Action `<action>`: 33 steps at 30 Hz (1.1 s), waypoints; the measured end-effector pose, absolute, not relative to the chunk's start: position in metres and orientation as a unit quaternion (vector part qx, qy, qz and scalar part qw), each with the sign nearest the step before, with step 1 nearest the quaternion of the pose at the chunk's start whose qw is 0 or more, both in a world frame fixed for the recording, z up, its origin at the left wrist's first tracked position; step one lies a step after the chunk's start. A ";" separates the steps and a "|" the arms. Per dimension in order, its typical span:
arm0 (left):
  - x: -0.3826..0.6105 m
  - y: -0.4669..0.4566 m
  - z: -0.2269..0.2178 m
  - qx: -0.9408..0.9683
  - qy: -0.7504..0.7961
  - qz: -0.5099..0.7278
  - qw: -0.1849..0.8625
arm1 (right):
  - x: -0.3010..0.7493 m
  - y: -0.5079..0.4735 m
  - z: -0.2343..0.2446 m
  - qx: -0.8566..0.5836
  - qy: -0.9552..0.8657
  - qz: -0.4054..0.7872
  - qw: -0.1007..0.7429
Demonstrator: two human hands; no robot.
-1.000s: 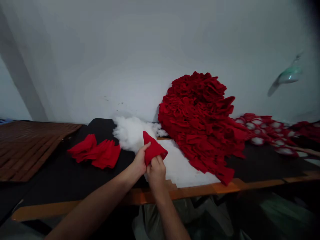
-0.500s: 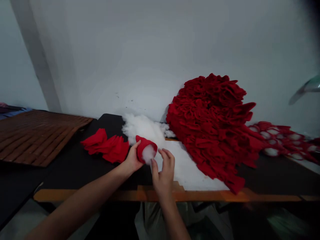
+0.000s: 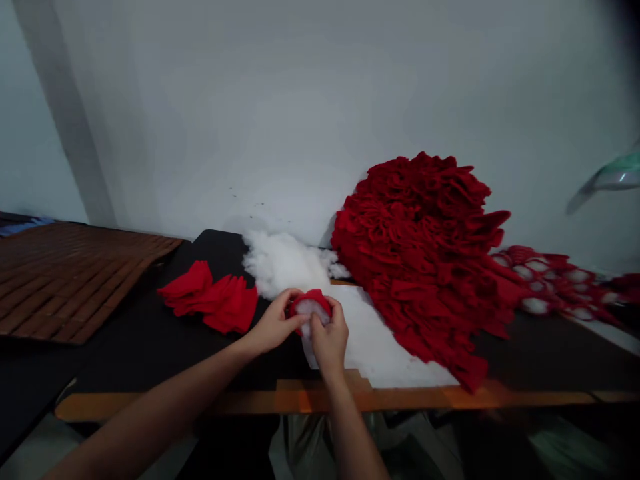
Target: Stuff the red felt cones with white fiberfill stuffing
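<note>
Between my two hands is a red felt pouch (image 3: pixel 314 295), its mouth turned toward me and white fibre stuffing (image 3: pixel 307 309) showing inside. My left hand (image 3: pixel 277 323) grips the pouch's left rim, thumb at the opening. On the other side, my right hand (image 3: pixel 330 339) is closed round the right rim with its thumb pressed onto the stuffing. Behind the hands lies a heap of loose white stuffing (image 3: pixel 285 261). Several flat red felt pieces (image 3: pixel 213 297) are bunched to the left of my left hand.
A tall pile of red felt pieces (image 3: pixel 420 247) leans against the wall at right. Beyond it sit several red pieces filled with white (image 3: pixel 550 280). A white sheet (image 3: pixel 380 347) covers part of the black table (image 3: pixel 150 360). A brown slatted mat (image 3: pixel 75 273) lies at left.
My right hand has come up from beside the pouch's mouth and now grips its rim, thumb on the stuffing. The pouch has shifted slightly right and down.
</note>
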State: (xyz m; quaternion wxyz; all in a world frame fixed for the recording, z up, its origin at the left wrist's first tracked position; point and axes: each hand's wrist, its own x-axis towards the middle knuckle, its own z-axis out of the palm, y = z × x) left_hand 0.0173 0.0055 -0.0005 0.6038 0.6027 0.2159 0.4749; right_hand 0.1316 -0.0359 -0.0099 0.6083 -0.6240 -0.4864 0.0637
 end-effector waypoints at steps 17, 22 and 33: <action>0.014 0.013 -0.018 0.620 0.257 0.460 0.581 | 0.137 -0.027 -0.014 -0.603 -0.490 0.098 0.622; 0.015 0.015 -0.019 0.564 0.275 0.520 0.579 | 0.131 -0.037 -0.013 -0.476 -0.524 0.292 0.643; 0.017 0.013 -0.030 0.529 0.318 0.527 0.585 | 0.123 -0.027 -0.034 -0.614 -0.383 0.124 0.679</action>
